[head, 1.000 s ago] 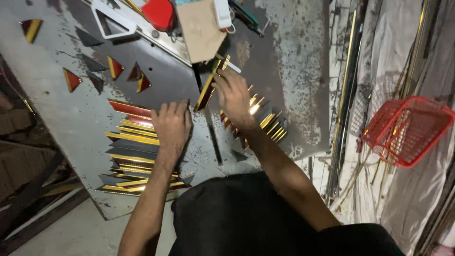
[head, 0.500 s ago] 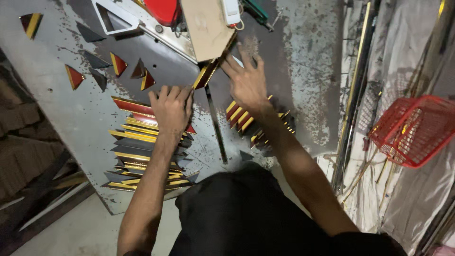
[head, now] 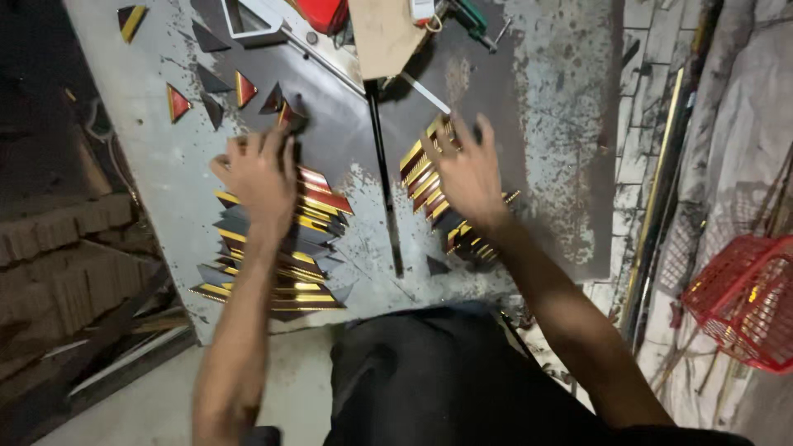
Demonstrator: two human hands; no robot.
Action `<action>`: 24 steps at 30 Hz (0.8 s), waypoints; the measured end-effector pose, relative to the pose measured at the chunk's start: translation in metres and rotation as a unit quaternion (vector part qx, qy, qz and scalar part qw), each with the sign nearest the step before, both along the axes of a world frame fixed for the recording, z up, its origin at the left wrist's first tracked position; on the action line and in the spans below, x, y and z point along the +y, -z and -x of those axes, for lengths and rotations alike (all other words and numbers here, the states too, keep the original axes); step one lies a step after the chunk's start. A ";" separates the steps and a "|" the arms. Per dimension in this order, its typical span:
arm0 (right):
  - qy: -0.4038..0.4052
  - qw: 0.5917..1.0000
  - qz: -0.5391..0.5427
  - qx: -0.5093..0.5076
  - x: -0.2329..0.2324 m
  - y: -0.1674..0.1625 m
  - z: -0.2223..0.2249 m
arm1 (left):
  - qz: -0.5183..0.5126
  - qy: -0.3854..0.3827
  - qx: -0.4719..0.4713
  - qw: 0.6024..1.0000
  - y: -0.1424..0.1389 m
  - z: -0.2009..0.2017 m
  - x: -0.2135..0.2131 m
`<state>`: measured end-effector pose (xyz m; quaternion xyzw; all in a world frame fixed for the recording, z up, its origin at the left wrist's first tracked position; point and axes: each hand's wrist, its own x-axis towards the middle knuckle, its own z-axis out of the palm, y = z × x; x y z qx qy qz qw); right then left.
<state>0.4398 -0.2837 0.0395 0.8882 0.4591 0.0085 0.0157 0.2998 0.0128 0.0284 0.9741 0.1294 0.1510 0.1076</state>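
My left hand [head: 260,173] lies flat with fingers spread over the far end of a stack of long pointed red, gold and black strips [head: 277,252] on the worn metal table [head: 157,157]. My right hand [head: 467,169] is spread over a second row of similar strips [head: 425,177] to the right of a thin dark bar [head: 384,186]. Whether either hand grips a strip I cannot tell; both press down from above. Small triangular offcuts [head: 178,101] lie scattered beyond my left hand.
A pale board [head: 384,33], a red object [head: 324,11] and a metal frame [head: 248,21] sit at the table's far edge. Long metal rods [head: 661,190] lean along the right. A red wire basket [head: 743,301] stands at the far right. Bricks [head: 58,256] lie to the left.
The camera has moved closer. My left hand has slid toward the far end of its stack and my right hand has spread flatter over the right-hand strips.
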 end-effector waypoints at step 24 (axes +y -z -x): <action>0.119 0.905 -0.292 0.287 -0.008 -0.067 0.144 | 0.117 0.222 0.066 0.966 -0.015 0.082 -0.050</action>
